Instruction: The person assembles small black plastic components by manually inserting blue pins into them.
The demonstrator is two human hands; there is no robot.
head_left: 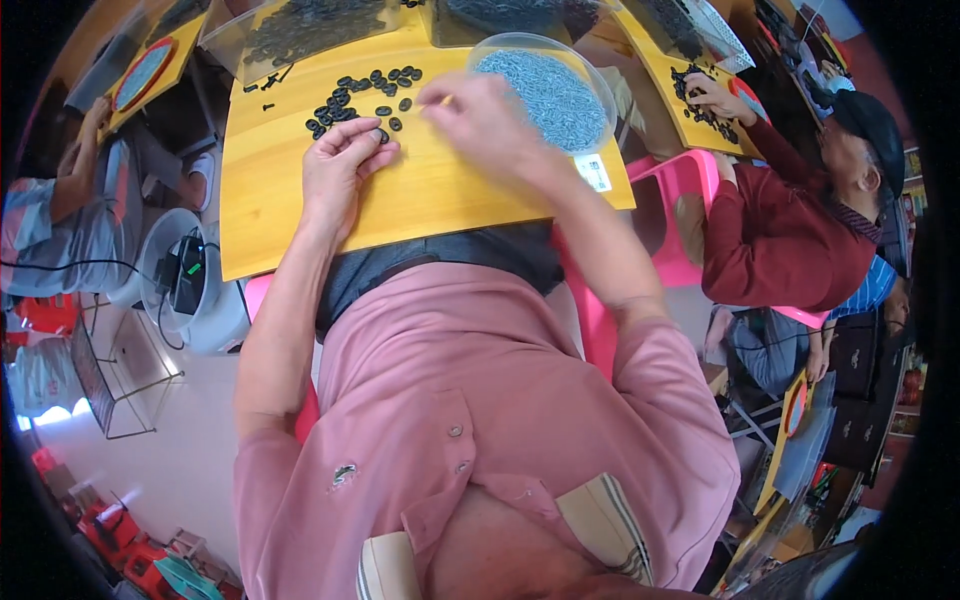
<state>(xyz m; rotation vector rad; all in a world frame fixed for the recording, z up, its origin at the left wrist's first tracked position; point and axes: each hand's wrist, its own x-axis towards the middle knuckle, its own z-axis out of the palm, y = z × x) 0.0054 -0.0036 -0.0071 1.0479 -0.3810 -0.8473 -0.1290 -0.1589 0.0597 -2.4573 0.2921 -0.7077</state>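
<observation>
My left hand (338,172) is closed in a pinch on a small black oval part (382,137) just above the wooden table (270,215). Over the middle of the table, between that part and the bowl, is my right hand (485,118); motion blurs its fingers, so what they hold, if anything, does not show. Beyond the left hand lie several loose black oval parts (340,98) in a scattered cluster. To the right of my right hand, a clear round bowl (608,105) holds a heap of silvery-blue screws (545,95).
Clear bins (226,48) of black parts stand along the far edge. Several small black pieces (268,106) lie far left. On the right, a co-worker in a dark red top (790,230) sits on a pink chair (690,175), one hand among black parts at another table.
</observation>
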